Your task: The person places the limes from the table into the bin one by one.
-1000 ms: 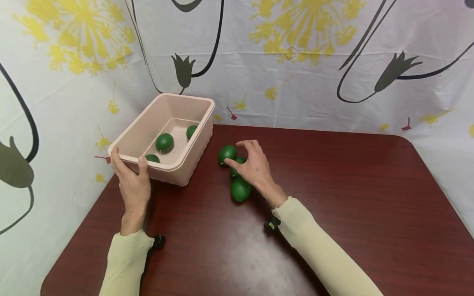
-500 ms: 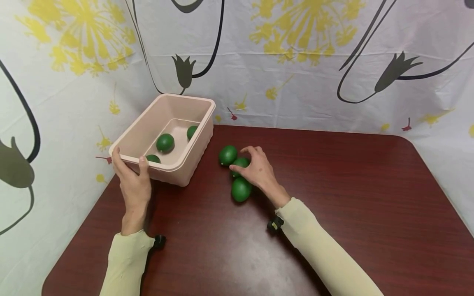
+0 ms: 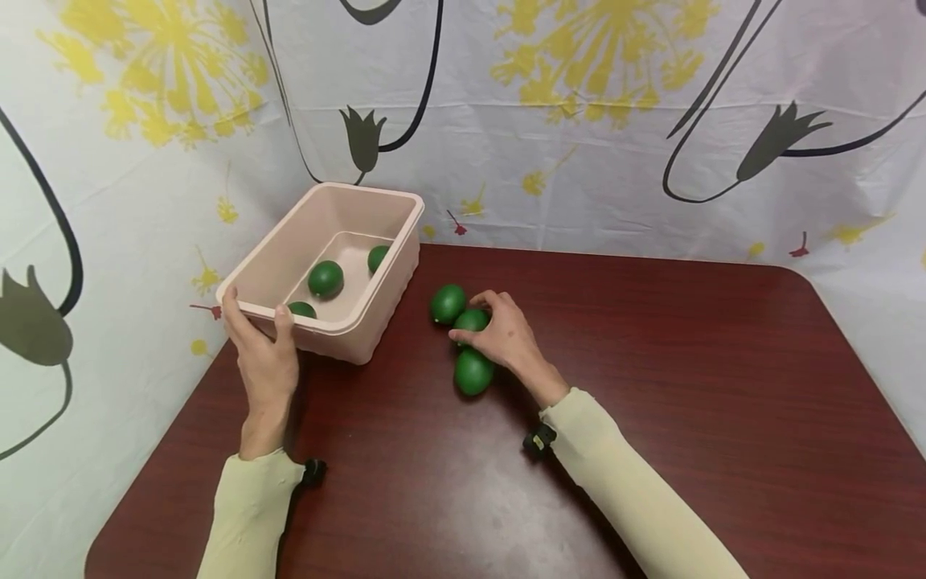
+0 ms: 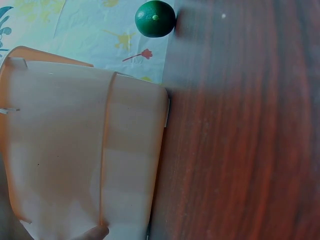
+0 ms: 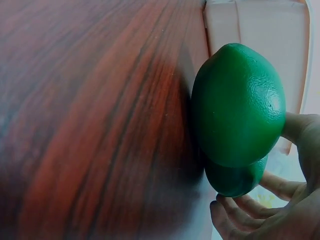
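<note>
My left hand (image 3: 268,366) holds the near end of a pale pink plastic bin (image 3: 394,281), its thumb and a fingertip at the rim. In the left wrist view a fingertip (image 4: 95,232) lies on the bin's outer wall. My right hand (image 3: 510,334) grips the middle lime (image 3: 472,321) of a short row, thumb on its near left side and fingers behind. Another lime (image 3: 448,304) lies just beyond it, and a third lime (image 3: 473,371) on the near side. That near lime (image 5: 237,105) looms large in the right wrist view and partly covers the others.
Inside the bin lie a lime (image 3: 325,279) at the middle, one lime (image 3: 378,257) by the right wall and one lime (image 3: 301,310) near the front. A dark red wooden table (image 3: 687,386) carries everything. Patterned white cloth (image 3: 600,185) hangs behind and to the left.
My right hand has moved from the far lime slightly nearer and to the right, and its fingers have closed round the middle lime. The left hand keeps its place on the bin.
</note>
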A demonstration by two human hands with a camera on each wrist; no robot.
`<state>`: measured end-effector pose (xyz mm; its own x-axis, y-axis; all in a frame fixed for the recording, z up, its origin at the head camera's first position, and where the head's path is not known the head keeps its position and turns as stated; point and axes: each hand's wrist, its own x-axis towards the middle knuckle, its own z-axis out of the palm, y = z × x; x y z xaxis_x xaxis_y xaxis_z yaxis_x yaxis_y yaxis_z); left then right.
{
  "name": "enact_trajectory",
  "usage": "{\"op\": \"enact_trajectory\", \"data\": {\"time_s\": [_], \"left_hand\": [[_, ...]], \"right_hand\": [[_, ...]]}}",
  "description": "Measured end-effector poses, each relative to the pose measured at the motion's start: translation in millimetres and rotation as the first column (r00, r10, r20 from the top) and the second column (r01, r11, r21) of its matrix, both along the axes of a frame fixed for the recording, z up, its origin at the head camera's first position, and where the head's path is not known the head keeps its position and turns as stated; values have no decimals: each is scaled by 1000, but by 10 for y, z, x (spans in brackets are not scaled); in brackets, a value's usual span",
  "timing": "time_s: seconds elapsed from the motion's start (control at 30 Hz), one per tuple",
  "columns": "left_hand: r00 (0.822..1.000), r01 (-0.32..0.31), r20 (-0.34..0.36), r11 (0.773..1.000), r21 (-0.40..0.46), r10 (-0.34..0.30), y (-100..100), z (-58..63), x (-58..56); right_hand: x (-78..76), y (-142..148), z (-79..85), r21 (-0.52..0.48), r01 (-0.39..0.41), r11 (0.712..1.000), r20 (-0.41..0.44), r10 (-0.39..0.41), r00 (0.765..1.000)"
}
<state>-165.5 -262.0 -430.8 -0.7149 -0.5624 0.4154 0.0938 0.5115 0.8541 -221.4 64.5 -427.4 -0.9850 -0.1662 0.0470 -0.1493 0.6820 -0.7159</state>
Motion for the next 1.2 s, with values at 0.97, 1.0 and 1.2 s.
{"op": "enact_trajectory", "data": {"time_s": [0.97, 1.0, 1.2], "left_hand": [[1000, -3, 12, 1000, -4, 3, -14, -2, -14], [1000, -3, 12, 1000, -5, 3, -13, -1, -13], [1000, -2, 16, 1000, -4, 2, -15, 0, -7]], "right_hand": [[-30, 30, 45, -205, 12, 979, -157, -45, 987], [-26, 23, 55, -215, 11, 976, -160, -46, 986], [1, -24, 120, -279, 2, 960, -168, -51, 984]]}}
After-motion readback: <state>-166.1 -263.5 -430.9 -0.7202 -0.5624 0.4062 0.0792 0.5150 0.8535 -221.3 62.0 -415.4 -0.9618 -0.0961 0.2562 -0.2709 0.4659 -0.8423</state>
